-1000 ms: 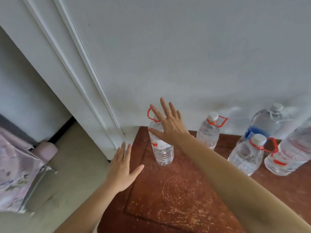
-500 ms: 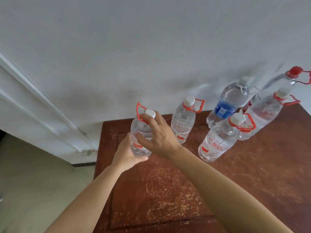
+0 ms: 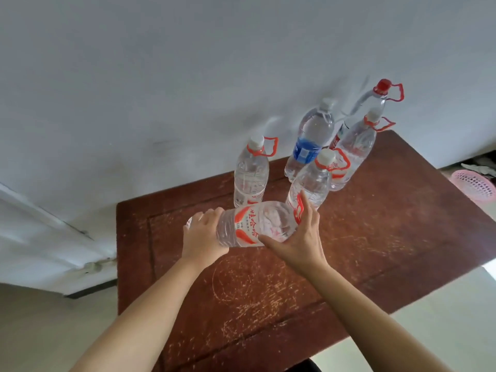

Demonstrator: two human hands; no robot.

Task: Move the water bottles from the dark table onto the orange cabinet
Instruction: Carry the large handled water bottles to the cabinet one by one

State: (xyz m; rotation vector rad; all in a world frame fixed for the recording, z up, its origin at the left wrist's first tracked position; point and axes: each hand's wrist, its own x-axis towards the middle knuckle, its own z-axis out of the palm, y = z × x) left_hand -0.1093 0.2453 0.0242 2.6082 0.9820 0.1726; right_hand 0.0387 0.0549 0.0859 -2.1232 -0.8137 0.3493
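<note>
Both hands hold one clear water bottle with a red label, lying sideways just above the reddish-brown wooden top. My left hand wraps its base end. My right hand cups its neck end; the cap is hidden. Behind it several more bottles stand upright near the wall: a white-capped one with a red handle, another like it, a blue-labelled one, a red-handled one and a red-capped one at the back.
A grey-white wall runs right behind the bottles. A white door frame is at the left over a beige floor. A pink perforated basket sits on the floor at the right.
The upright front-left bottle, gripped by both hands half a second ago, is now lifted and tipped onto its side. The view has swung to the right, showing more of the top.
</note>
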